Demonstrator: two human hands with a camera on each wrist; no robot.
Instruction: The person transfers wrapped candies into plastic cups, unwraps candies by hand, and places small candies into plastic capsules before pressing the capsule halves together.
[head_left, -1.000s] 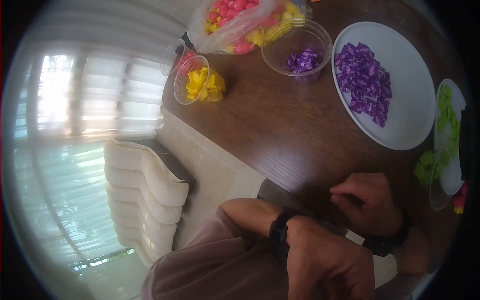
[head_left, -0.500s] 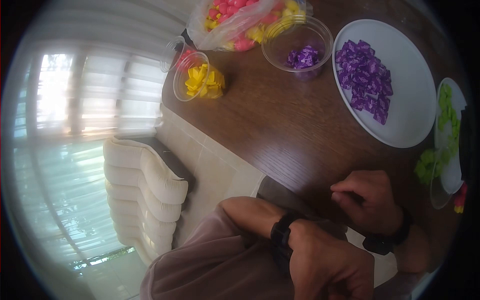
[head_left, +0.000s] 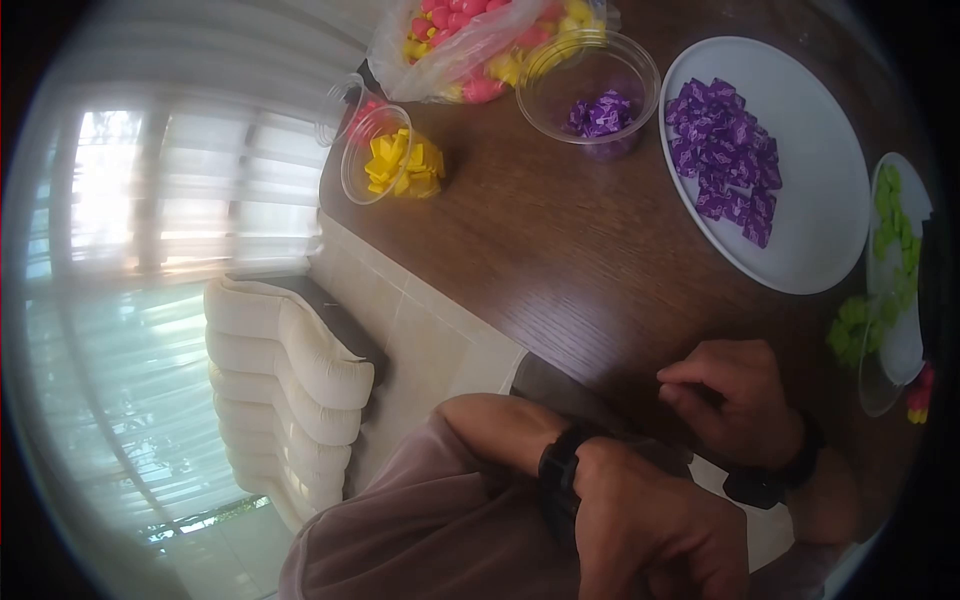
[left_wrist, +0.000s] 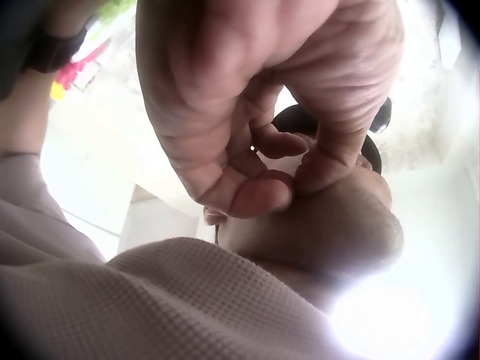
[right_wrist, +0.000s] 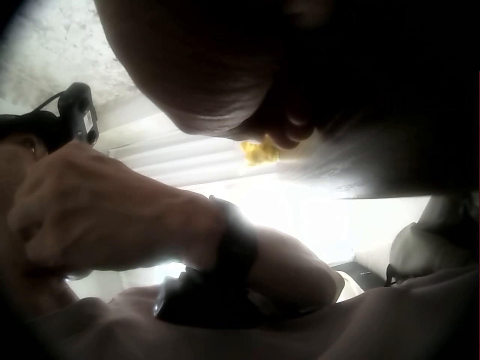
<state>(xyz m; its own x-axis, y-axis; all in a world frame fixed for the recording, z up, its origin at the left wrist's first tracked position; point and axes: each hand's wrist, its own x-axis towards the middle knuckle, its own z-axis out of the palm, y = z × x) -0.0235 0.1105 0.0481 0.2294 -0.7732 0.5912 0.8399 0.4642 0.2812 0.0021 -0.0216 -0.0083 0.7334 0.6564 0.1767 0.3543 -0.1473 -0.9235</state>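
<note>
And there's the brown wood tbl (head_left: 500, 220) under the white plate (head_left: 810, 240); L hand (head_left: 655, 525), farther from plate, fingers loosely curled, empty; R hand (head_left: 735, 395), nearer plate, likewise curled (thumb & index v. close); purple-wrapped candies (head_left: 718, 150) heaped on plate.

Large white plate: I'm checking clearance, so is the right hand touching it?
Apart: the head view shows brown tabletop between the right hand and large white plate.
</note>
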